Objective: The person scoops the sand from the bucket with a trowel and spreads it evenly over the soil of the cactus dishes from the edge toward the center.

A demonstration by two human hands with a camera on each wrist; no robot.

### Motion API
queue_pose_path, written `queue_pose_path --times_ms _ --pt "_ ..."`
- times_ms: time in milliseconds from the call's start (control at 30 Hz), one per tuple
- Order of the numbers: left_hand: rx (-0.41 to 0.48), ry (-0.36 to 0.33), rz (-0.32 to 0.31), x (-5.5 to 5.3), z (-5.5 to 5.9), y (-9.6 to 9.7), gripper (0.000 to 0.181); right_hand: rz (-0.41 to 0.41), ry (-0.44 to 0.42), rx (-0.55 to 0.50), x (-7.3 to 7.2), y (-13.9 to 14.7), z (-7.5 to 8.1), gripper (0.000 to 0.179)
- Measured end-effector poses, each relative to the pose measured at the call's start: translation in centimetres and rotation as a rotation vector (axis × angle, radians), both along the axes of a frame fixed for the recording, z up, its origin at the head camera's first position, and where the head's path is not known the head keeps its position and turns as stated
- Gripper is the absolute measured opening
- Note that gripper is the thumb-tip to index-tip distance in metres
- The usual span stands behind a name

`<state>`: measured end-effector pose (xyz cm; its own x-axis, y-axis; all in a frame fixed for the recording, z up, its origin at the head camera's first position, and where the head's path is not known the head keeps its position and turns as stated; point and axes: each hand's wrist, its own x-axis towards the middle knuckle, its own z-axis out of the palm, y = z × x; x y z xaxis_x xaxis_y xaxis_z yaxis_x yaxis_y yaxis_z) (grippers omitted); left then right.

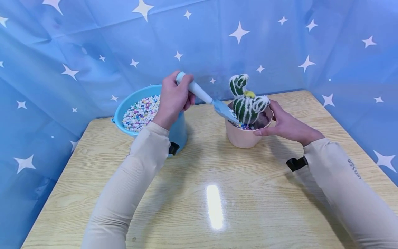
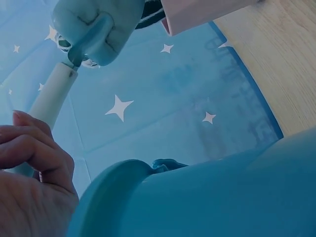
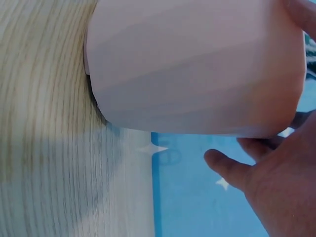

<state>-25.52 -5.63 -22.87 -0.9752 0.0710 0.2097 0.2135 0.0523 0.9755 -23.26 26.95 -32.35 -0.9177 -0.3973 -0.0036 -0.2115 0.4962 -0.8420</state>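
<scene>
My left hand (image 1: pixel 174 98) grips the pale handle of a light-blue garden trowel (image 1: pixel 200 91). The trowel's blade slopes down over the near left rim of a pink flower pot (image 1: pixel 240 137). Inside the pot stands a knitted green cactus (image 1: pixel 244 110) with white stripes and a small yellow piece, tilted a little, with coloured pellets (image 1: pixel 245 127) round its base. With the thumb at the near rim and the fingers at the far side, my right hand (image 1: pixel 289 124) holds the pot. The left wrist view shows the underside of the blade (image 2: pixel 98 37).
A blue bucket (image 1: pixel 181 131) of small multicoloured pellets (image 1: pixel 143 112) stands left of the pot, under my left forearm. Both containers sit on a wood-grain table (image 1: pixel 248 193). A blue star-patterned cloth (image 1: pixel 211 45) hangs behind and along the sides.
</scene>
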Motion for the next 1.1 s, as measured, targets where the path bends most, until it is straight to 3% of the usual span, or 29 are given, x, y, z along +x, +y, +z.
queue_pose_path --times_ms 333,533,700,1100 --pt "-0.008 0.034 -0.011 0.03 0.02 0.09 0.027 0.019 -0.005 -0.028 -0.06 0.12 -0.03 0.101" --pt "-0.006 0.092 -0.072 0.19 0.03 0.07 0.029 -0.006 0.040 0.014 -0.08 -0.15 -0.13 0.100" --pt "-0.009 0.125 -0.138 0.33 0.06 0.18 0.030 -0.011 0.022 -0.006 0.21 -0.13 0.02 0.103" --pt "-0.034 0.105 -0.166 0.66 0.53 0.21 0.029 -0.032 0.057 0.057 0.73 -0.42 0.44 0.106"
